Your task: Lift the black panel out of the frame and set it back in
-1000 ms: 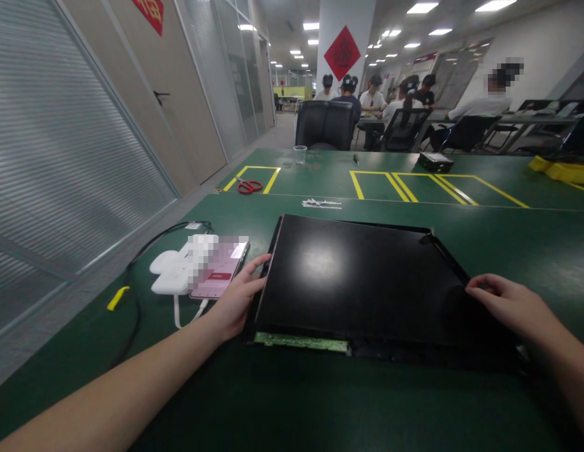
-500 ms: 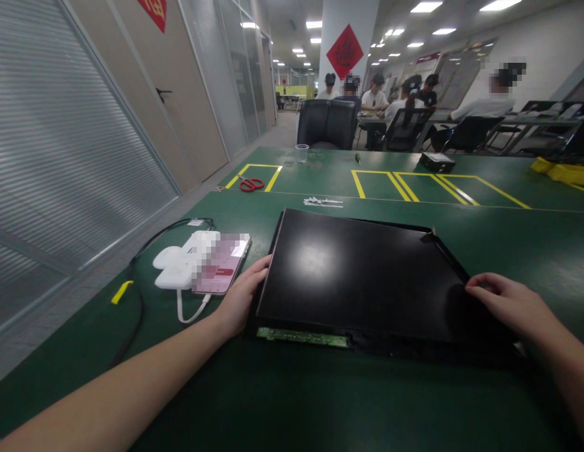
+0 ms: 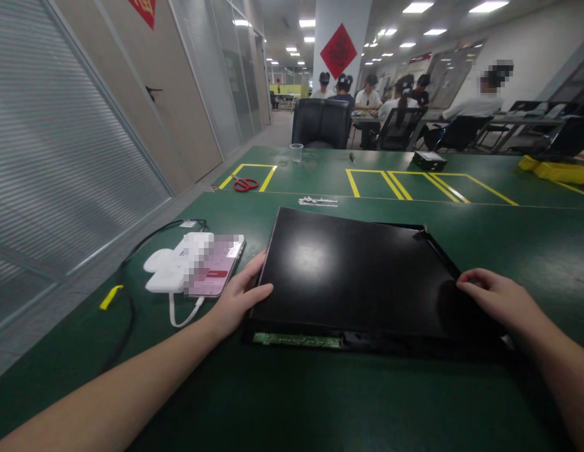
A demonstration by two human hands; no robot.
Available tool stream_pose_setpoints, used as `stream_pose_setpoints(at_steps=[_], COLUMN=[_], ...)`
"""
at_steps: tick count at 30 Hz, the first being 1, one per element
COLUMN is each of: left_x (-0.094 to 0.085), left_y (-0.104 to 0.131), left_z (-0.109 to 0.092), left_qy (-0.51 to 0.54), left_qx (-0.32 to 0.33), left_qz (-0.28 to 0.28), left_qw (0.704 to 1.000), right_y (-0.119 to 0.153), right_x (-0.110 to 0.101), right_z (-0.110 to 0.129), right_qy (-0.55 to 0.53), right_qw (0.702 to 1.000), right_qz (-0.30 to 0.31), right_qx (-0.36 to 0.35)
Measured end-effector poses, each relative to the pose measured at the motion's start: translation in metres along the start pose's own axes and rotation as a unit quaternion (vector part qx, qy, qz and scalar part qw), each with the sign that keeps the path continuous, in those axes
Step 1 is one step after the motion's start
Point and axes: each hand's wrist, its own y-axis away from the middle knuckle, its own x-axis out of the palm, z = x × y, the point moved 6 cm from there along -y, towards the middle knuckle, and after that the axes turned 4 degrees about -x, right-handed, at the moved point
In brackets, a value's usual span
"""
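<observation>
A black display panel (image 3: 348, 270) lies at a slight skew over a black frame (image 3: 440, 251) whose rim shows along the right and far edges. A green circuit board strip (image 3: 296, 340) shows along the near left edge. My left hand (image 3: 240, 292) grips the panel's left edge, thumb on top of the surface and fingers partly hidden at the side. At the right edge my right hand (image 3: 492, 292) is closed in a pinch on the panel's border; its fingertips are partly hidden.
Left of the panel lie a phone (image 3: 216, 267), a white charger (image 3: 172, 270) and a black cable (image 3: 132, 301). Farther back are red scissors (image 3: 245, 184), white strips (image 3: 317, 201), a plastic cup (image 3: 296, 152) and a black box (image 3: 429, 161). People sit beyond the table.
My left thumb has come over the panel's left edge onto its surface. The right hand keeps its pinch at the right edge. The whole view has shifted slightly.
</observation>
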Motion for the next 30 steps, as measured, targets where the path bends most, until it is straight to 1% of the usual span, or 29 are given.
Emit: stream_pose_setpoints(at_steps=[5,9,14,18,21,24,28,30], left_x=[-0.001,0.003,0.008,0.01,0.009,0.008,0.006,0.006], left_y=[0.001,0.006,0.012,0.014,0.014,0.012,0.011,0.011], left_z=[-0.003,-0.008,-0.011,-0.009,-0.01,-0.011,-0.009,-0.007], left_qy=[0.001,0.017,0.036,0.022,0.016,0.019,0.076,0.123], left_qx=[-0.005,-0.017,-0.013,-0.009,0.004,0.006,-0.035,-0.052], left_qz=[-0.001,-0.011,-0.046,-0.034,-0.032,-0.031,-0.057,-0.073], left_qw=[1.0,1.0,0.998,0.999,0.999,0.999,0.995,0.988], right_y=[0.006,0.008,0.005,0.007,0.012,0.016,0.019,0.023], right_x=[-0.002,-0.001,-0.004,-0.006,-0.007,-0.004,-0.011,-0.021], right_z=[0.006,0.006,0.004,0.005,0.006,0.006,0.005,0.007], right_qy=[-0.013,-0.037,-0.045,-0.09,-0.156,-0.245,-0.344,-0.356], right_qw=[1.0,0.999,0.999,0.995,0.984,0.963,0.929,0.926], right_qz=[-0.001,0.004,-0.02,-0.04,-0.052,-0.054,-0.094,-0.108], right_qx=[0.011,0.011,0.006,0.03,0.073,0.102,0.097,0.062])
